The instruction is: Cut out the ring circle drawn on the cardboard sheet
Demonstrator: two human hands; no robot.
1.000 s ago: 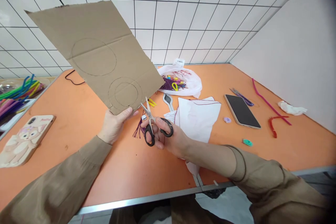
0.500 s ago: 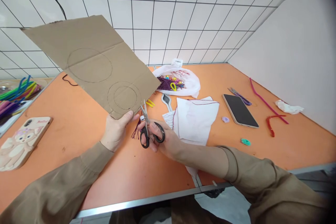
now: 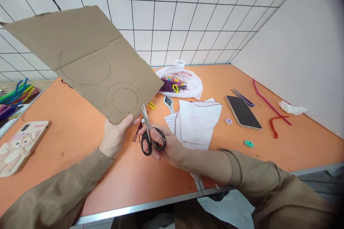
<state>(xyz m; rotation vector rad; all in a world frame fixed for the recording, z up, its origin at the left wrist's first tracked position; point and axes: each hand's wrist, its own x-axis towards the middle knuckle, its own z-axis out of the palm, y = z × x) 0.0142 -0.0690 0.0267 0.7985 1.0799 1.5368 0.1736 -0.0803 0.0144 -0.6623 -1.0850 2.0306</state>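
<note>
My left hand (image 3: 115, 136) grips the lower corner of a large brown cardboard sheet (image 3: 86, 32), thumb on its face. Drawn circles mark the sheet: a big one on the left and two nested ones near the held corner. In my right hand (image 3: 168, 146) is a pair of scissors (image 3: 146, 123) with black handles, fingers in the loops. Their blades point up at the cardboard's lower edge, beside the nested circles, and look nearly closed. Behind the scissors lies a dark purple tassel (image 3: 137, 132), partly hidden.
A white plastic bag (image 3: 195, 84) holds purple threads. White cloth (image 3: 199, 121) lies right of my hand, with a black phone (image 3: 243, 111) and purple-handled scissors (image 3: 243, 97) beyond. A cased phone (image 3: 23, 146) and colourful pipe cleaners (image 3: 21, 94) are at left.
The cardboard has shifted slightly left and toward me with my left hand. The scissors' blades have come closer together at the cardboard's edge.
</note>
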